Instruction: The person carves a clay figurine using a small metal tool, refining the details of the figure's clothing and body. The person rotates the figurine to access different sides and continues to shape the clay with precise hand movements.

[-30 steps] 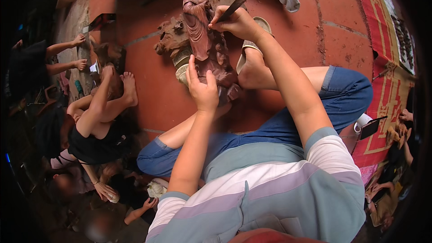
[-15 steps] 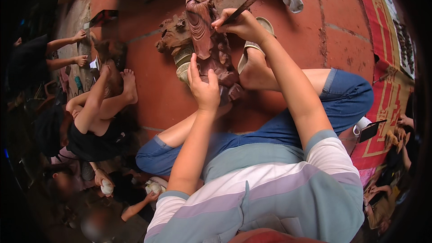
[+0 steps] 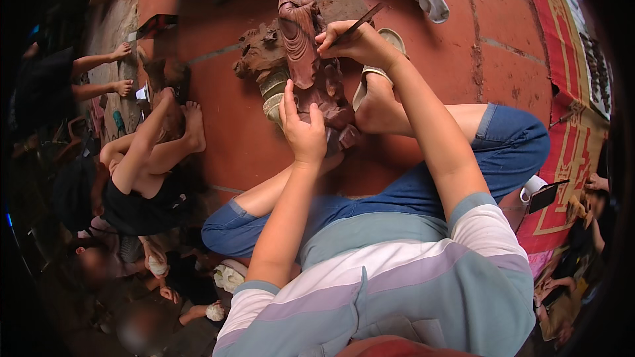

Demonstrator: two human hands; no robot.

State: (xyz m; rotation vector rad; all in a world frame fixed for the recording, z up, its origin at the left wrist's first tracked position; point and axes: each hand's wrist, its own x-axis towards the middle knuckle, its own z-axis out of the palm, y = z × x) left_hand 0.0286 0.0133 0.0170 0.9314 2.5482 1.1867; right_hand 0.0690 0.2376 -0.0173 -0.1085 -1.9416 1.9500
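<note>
Dark tool [image 3: 367, 17], narrower to view than earlier: pinched in right hand [image 3: 354, 42] beside the carved figure [image 3: 296, 13] on tiled floor [image 3: 235, 132]. Left hand [image 3: 304, 136]: spread, near the figure's lower end. Apparent step: detailing, next calling for steady tool control.

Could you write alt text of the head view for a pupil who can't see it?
A person's right hand holds a dark tool beside a carved reddish-brown statue of a bearded robed figure; the open left hand is near its lower part. The floor tiles are red.
</note>
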